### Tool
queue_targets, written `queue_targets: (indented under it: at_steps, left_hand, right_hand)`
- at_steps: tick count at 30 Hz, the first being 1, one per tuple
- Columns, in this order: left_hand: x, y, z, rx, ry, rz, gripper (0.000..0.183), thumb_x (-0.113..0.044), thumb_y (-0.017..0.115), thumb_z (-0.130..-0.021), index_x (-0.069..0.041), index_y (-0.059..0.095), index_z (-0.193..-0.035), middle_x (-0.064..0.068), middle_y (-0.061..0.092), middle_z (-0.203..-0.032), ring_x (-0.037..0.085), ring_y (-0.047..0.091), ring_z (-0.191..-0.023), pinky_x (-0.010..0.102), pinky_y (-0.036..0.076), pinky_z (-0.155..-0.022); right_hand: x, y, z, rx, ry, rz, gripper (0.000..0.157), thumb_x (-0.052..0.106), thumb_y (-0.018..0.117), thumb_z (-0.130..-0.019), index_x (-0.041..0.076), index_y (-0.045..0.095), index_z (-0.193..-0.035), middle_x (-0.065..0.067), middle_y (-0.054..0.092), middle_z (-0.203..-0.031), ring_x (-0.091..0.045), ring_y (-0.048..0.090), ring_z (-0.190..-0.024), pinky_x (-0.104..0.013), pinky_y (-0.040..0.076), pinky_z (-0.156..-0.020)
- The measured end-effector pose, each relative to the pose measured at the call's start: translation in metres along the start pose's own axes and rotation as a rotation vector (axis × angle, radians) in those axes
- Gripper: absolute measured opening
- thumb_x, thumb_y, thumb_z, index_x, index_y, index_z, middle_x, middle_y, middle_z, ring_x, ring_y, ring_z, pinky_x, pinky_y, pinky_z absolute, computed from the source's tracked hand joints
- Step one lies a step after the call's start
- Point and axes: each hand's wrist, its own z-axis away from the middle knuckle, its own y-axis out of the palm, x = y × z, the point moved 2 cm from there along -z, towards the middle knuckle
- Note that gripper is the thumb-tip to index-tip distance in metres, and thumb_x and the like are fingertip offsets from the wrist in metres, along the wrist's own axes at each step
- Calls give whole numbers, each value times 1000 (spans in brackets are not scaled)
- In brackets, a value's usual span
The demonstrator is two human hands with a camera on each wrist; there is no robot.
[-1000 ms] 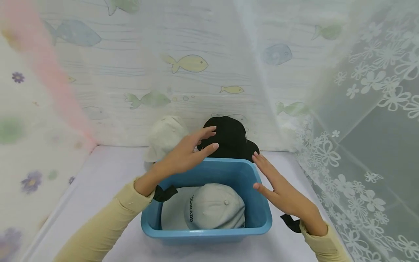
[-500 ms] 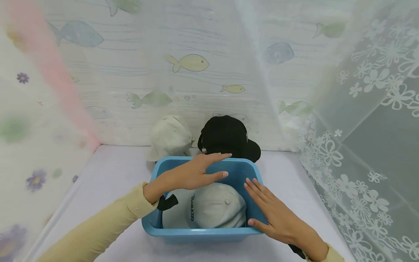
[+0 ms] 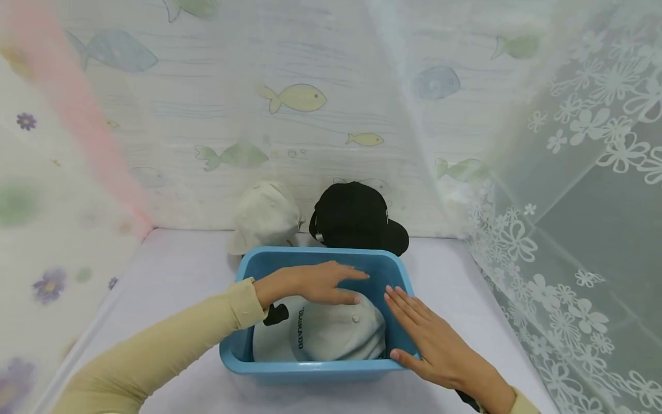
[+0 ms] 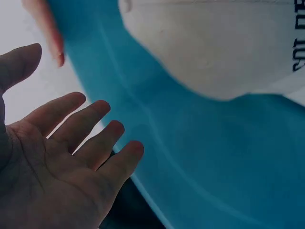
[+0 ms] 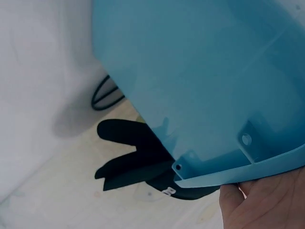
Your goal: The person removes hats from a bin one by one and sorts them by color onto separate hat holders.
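A light grey cap (image 3: 336, 333) with dark lettering lies inside a blue plastic bin (image 3: 310, 366), its brim to the left. My left hand (image 3: 323, 282) hovers above the cap, palm down, fingers loosely extended; in the left wrist view that hand (image 4: 71, 162) holds nothing. On the bin's right rim rests my right hand (image 3: 431, 339), with straight fingers reaching over the edge and the thumb at the front right corner. From below, the right wrist view has this hand (image 5: 271, 202) against the rim of the bin (image 5: 190, 86).
Behind the bin stand a cream cap (image 3: 266, 215) and, to its right, a black cap (image 3: 351, 215). A white cloth (image 3: 181, 270) covers the surface. Fish-printed curtain (image 3: 297, 98) hangs at the back, flower-patterned sheer fabric (image 3: 584, 310) at the right.
My left hand has come down from near the black cap to above the grey cap. My right hand has lowered onto the bin's right rim and then stayed there.
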Motion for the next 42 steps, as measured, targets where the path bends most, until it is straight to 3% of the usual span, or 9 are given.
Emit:
queue_targets:
  at_steps: [11,20,29,42]
  left_hand:
    - [14,30,-14,64,-35,0,63,-36,63,-101,-10,43,-155,6,45,-158,24,41,-147,42,38,-118]
    - [21,49,-22,92,-3,-65,69,-34,75,-94,-6,48,-151,7,49,-155,19,48,-140,30,43,-112]
    - [25,59,-24,98,-69,-61,89,-47,78,-88,-11,37,-158,7,33,-165,29,26,-154,46,27,-124]
    - [27,58,-30,92,-4,-126,61,-34,66,-100,-13,46,-154,10,39,-161,26,34,-151,41,29,-123]
  right_hand:
    - [0,5,-2,-11,-33,28,85,46,58,-100,9,16,-164,-5,18,-171,-22,17,-157,-21,-1,-125]
    - [-1,7,-2,-9,-32,9,84,46,59,-100,7,19,-163,-5,19,-170,-22,17,-157,-22,0,-125]
    - [-1,7,-1,-10,-22,3,85,45,59,-99,10,17,-164,-4,20,-170,-22,17,-157,-22,0,-125]
    - [-3,5,0,-24,-6,-18,85,42,62,-98,10,20,-163,-4,21,-170,-23,18,-157,-22,1,-126]
